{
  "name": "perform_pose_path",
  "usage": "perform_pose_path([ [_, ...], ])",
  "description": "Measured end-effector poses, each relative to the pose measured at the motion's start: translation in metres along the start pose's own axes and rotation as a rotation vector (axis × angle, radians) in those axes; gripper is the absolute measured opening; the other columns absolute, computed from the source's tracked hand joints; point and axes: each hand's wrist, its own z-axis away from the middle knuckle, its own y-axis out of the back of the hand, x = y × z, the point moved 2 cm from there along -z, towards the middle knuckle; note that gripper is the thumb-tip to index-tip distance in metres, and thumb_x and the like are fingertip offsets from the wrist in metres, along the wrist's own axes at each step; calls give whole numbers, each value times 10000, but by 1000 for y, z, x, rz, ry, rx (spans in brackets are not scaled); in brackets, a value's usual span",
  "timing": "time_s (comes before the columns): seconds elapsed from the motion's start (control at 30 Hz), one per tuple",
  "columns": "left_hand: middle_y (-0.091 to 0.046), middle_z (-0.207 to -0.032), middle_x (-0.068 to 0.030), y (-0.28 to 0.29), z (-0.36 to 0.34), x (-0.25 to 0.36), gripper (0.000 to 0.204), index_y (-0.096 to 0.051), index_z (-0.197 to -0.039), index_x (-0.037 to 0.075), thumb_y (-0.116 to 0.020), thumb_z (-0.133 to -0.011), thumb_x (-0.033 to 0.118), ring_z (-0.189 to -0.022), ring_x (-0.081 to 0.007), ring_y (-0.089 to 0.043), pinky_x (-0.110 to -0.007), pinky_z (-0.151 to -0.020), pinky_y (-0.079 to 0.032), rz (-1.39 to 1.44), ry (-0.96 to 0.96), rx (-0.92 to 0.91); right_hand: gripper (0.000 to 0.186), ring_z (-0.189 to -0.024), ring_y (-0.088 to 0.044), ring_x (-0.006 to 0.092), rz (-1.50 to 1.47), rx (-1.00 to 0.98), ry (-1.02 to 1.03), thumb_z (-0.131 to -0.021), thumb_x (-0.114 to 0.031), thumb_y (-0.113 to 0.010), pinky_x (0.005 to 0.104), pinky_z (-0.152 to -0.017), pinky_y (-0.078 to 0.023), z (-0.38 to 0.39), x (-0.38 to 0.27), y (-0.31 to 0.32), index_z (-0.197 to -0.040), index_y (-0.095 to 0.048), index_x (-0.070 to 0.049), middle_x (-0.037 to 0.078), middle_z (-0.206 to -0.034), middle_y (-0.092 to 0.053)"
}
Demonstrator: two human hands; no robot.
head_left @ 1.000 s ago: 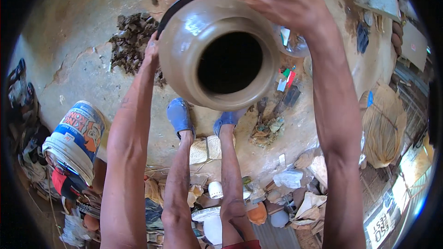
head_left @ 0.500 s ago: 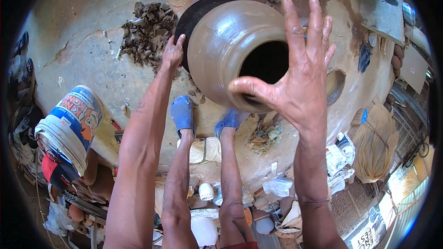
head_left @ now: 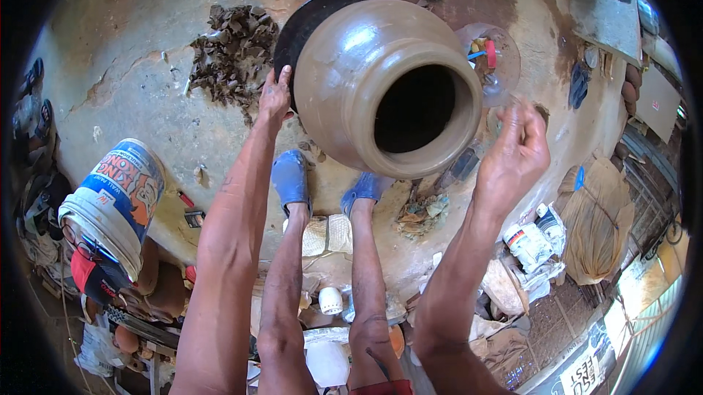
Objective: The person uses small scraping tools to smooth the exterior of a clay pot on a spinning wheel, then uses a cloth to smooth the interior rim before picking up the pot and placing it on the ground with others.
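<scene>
A large round clay pot (head_left: 329,80), smooth, wet-looking and grey-brown, leans toward me with its wide dark mouth facing right and down. Behind its base shows a black round disc (head_left: 289,40). My left hand (head_left: 275,96) grips the near left edge of this disc, fingers partly hidden. My right hand (head_left: 518,142) is raised to the right of the pot's rim, apart from it. Its fingers are bent inward and their tips are smeared by motion. Beyond that hand lies a clear shallow basin (head_left: 505,42) with small red and blue items in it.
Dark clay scraps (head_left: 236,51) lie in a heap left of the disc. A paint bucket (head_left: 121,190) stands at the left, a cap (head_left: 94,278) beside it. My blue clogs (head_left: 291,179) are just below the pot. A tied brown bundle (head_left: 594,223) is at the right.
My right hand was spread wide over the pot's mouth; it has moved right and down, with its fingers bent in. The pot's mouth and the basin now show. My left hand stays at the disc.
</scene>
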Motion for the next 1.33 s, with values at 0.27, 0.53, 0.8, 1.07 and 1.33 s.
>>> perform_pose_path([
  [0.27, -676, -1178, -170, 43, -7, 0, 835, -198, -1647, 149, -438, -1035, 664, -995, -258, -667, -448, -758, -551, -94, -118, -7, 636, -1225, -621, 354, -128, -372, 1, -1093, -478, -458, 399, -1068, -440, 11, -30, -15, -1215, -675, 107, 247, -1391, -602],
  [0.53, -671, -771, -70, 29, 5, 14, 817, -212, -1623, 99, -430, -1051, 639, -529, -157, -560, -349, -389, -364, -178, -69, -144, 593, -1302, -561, 300, -394, -183, -560, -1092, -399, -475, 410, -1099, -422, 99, -36, 2, -1442, -505, 80, 264, -1393, -591],
  [0.8, -653, -912, -77, 20, 56, 45, 734, -520, -1443, 68, -557, -990, 645, -691, -162, -597, -305, -511, -457, -102, 57, 43, 177, -1216, -624, 266, -162, -468, -465, -955, -133, -736, 398, -1052, -469, 113, -53, 44, -1022, -768, 27, 230, -1247, -678],
  [1.07, -609, -1341, -144, 3, 156, 62, 787, -487, -1479, 135, -478, -977, 742, -1277, -291, -556, -486, -1012, -465, 350, 319, 95, 314, -1015, -693, 170, -7, -334, -383, -1052, -259, -609, 317, -834, -531, -65, 57, 40, -1195, -703, 5, 94, -1150, -744],
  [1.33, -630, -1370, -120, -25, 236, 52, 753, -546, -1448, 123, -385, -1018, 720, -1261, -292, -599, -519, -1028, -521, 942, 249, -138, 950, -1456, -440, 326, -195, -1161, -497, -943, -838, -369, 486, -1153, -369, -135, 89, -152, -1547, -485, -113, 176, -1570, -480],
])
